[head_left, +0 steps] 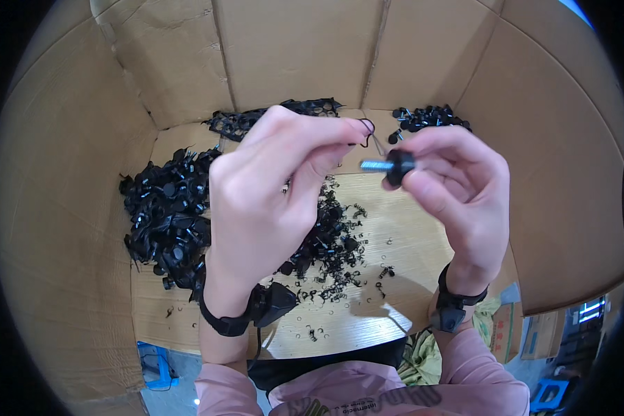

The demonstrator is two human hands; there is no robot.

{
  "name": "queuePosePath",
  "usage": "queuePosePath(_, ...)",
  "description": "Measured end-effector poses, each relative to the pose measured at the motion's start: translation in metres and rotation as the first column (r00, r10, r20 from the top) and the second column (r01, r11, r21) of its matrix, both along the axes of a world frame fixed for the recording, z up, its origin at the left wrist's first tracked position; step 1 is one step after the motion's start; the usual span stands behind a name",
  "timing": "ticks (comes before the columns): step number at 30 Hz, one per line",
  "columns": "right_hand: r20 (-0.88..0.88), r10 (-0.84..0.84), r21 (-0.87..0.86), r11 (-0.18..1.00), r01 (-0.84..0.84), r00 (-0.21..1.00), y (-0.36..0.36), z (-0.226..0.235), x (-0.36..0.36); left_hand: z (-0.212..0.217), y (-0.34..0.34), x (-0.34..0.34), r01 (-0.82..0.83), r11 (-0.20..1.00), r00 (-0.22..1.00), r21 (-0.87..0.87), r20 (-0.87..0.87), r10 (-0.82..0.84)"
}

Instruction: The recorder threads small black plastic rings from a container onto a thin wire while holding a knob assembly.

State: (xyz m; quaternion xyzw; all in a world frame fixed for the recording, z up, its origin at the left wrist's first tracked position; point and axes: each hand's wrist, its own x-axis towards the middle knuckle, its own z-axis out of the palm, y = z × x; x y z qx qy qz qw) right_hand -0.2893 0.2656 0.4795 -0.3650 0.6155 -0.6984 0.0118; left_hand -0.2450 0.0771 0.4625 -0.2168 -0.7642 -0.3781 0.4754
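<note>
As right fingers (428,192) pinch it, black knob (403,168) bears silver threaded stud (376,166).

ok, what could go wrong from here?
1. The black knob is pinched in the right hand's fingertips; a slip could drop it among the black scraps on the table, where it might be hard to spot.
2. The thin black loop in the left hand's fingertips is close to the threaded stud and might snag on it.
</note>
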Motion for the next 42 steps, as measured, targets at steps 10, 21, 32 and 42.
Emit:
queuePosePath(10, -0.109, -0.185, -0.113, 0.978, 0.173, 0.977, -0.006, -0.006, -0.005, 0.002, 0.008, 0.011, 0.226, 0.973, 0.962, 0.051, 0.146, -0.231)
queuePosePath(21, -0.106, -0.140, -0.092, 0.987, 0.131, 0.984, 0.031, 0.008, -0.022, -0.017, -0.040, -0.005, -0.111, 0.941, 0.966, -0.320, 0.190, 0.178)
queuePosePath(32, -0.681, -0.339, 0.385, 0.588, 0.711, 0.649, 0.023, -0.033, -0.080, -0.026, -0.068, 0.000, -0.193, 0.938, 0.884, -0.289, 0.363, 0.294)
queuePosePath(42, -0.353, 0.471, 0.841, 0.539, 0.053, 0.809, -0.087, -0.122, -0.055, -0.032, -0.078, -0.012, -0.183, 0.942, 0.930, -0.280, 0.262, 0.259)
